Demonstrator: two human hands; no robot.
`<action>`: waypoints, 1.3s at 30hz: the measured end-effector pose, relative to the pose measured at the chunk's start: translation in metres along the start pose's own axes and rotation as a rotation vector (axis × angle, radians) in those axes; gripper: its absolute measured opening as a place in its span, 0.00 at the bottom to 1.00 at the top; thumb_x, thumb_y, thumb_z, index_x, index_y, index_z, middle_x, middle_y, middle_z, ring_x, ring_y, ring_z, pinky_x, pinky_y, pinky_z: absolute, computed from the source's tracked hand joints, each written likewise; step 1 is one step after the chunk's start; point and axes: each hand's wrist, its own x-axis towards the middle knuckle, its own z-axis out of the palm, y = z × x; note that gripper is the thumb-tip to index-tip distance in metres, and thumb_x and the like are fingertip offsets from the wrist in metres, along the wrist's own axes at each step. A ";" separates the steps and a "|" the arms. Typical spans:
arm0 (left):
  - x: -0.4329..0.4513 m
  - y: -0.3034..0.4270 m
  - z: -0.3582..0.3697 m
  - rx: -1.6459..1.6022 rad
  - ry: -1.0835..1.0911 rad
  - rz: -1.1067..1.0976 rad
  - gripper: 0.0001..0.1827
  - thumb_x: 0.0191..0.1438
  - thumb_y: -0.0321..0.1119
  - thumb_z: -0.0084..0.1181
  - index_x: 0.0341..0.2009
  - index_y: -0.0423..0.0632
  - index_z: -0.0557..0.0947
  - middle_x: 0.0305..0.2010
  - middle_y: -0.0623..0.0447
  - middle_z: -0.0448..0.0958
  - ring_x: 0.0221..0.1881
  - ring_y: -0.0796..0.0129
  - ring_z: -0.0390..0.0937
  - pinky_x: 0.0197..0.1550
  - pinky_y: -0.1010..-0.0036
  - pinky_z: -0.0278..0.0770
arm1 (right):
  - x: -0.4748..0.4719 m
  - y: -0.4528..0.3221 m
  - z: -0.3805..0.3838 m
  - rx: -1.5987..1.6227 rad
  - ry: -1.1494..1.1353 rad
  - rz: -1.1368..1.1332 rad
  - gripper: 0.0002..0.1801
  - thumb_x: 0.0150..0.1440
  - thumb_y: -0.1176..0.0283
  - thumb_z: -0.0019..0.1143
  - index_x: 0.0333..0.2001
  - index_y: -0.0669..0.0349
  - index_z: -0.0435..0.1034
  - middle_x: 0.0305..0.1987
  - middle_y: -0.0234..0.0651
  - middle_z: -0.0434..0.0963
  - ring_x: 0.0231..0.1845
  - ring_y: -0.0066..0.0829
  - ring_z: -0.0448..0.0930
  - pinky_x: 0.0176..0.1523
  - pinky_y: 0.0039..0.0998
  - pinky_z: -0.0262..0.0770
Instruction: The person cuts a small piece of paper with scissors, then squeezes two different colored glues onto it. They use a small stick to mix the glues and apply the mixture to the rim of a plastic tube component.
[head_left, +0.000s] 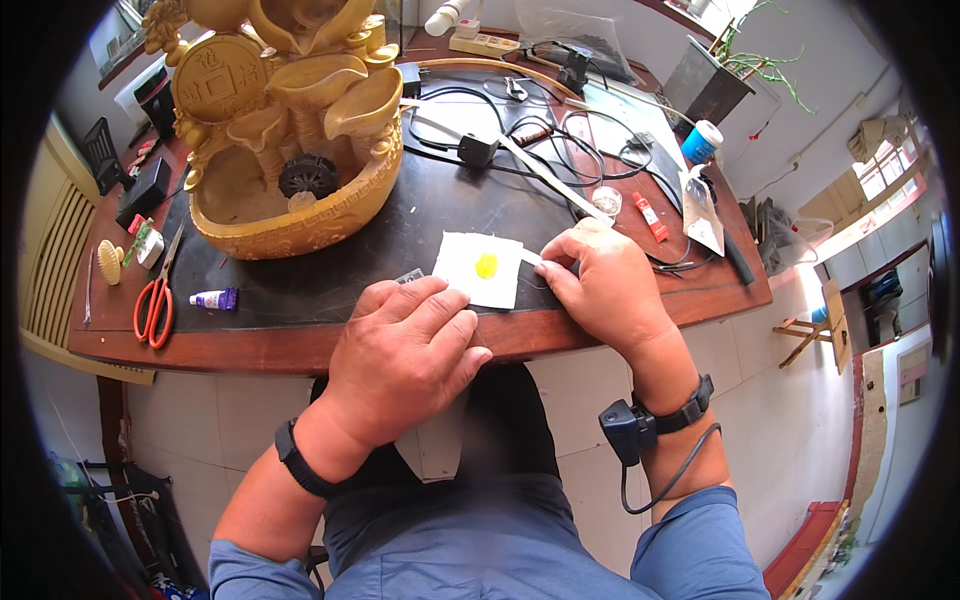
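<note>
A white square of paper or tissue lies near the desk's front edge with a yellow blob at its middle. My right hand pinches a thin white stick between thumb and forefinger, its free end at the paper's right edge. My left hand is at the desk edge, palm down with fingers together, by the paper's lower left corner. Whatever may be under those fingers is hidden. Just beyond them a small clear plastic piece shows in part.
A large golden tabletop fountain stands at the back left. Orange-handled scissors and a purple-and-white tube lie at left. Black cables, a power adapter, a red tube and a small round container are beyond my right hand.
</note>
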 end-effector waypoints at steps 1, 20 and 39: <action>0.000 0.000 0.000 0.004 0.003 0.000 0.13 0.57 0.42 0.70 0.42 0.49 0.87 0.52 0.53 0.85 0.59 0.58 0.80 0.61 0.59 0.72 | 0.001 0.002 0.000 0.012 0.003 0.004 0.07 0.57 0.68 0.69 0.35 0.60 0.81 0.35 0.41 0.81 0.39 0.45 0.83 0.44 0.41 0.80; 0.001 0.000 0.002 -0.005 -0.022 -0.013 0.16 0.56 0.45 0.71 0.43 0.49 0.87 0.52 0.51 0.85 0.58 0.58 0.81 0.61 0.59 0.72 | 0.003 -0.015 0.002 0.645 -0.004 0.074 0.05 0.63 0.83 0.69 0.42 0.68 0.79 0.40 0.28 0.80 0.33 0.13 0.78 0.37 0.18 0.77; 0.000 -0.001 0.004 -0.002 -0.040 -0.023 0.17 0.58 0.48 0.70 0.44 0.49 0.87 0.51 0.53 0.84 0.58 0.59 0.80 0.61 0.59 0.71 | 0.014 -0.020 0.005 0.361 0.059 -0.078 0.05 0.58 0.84 0.69 0.39 0.68 0.83 0.35 0.35 0.84 0.34 0.22 0.82 0.38 0.23 0.76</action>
